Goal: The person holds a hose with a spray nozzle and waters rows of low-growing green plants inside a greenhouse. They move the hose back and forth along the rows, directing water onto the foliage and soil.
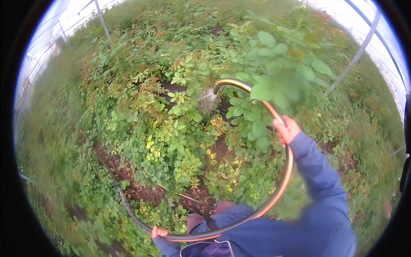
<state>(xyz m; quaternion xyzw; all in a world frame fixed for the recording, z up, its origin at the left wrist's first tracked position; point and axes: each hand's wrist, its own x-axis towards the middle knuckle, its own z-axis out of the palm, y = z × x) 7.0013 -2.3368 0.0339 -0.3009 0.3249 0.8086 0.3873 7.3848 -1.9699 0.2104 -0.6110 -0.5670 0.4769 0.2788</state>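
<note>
A black garden hose with orange stripes (287, 173) sweeps in a wide loop in front of me. My right hand (287, 130) is closed round it on the right side, and beyond that hand the hose arches up and left over the bushes. Pale water spray (209, 96) shows at its far end, among the leaves. At the bottom, left of my body, my left hand (161, 232) grips the lower part of the hose. From there a dark length runs up and left along the soil. Large blurred leaves (274, 85) partly cover the arch.
Dense leafy bushes (171, 128) stand on all sides, some leaves yellow or reddish. Brown soil (147, 192) shows between them, with a striped hose section (196, 199) lying near my legs. Metal posts (357, 53) rise at the right and far left under pale sheeting.
</note>
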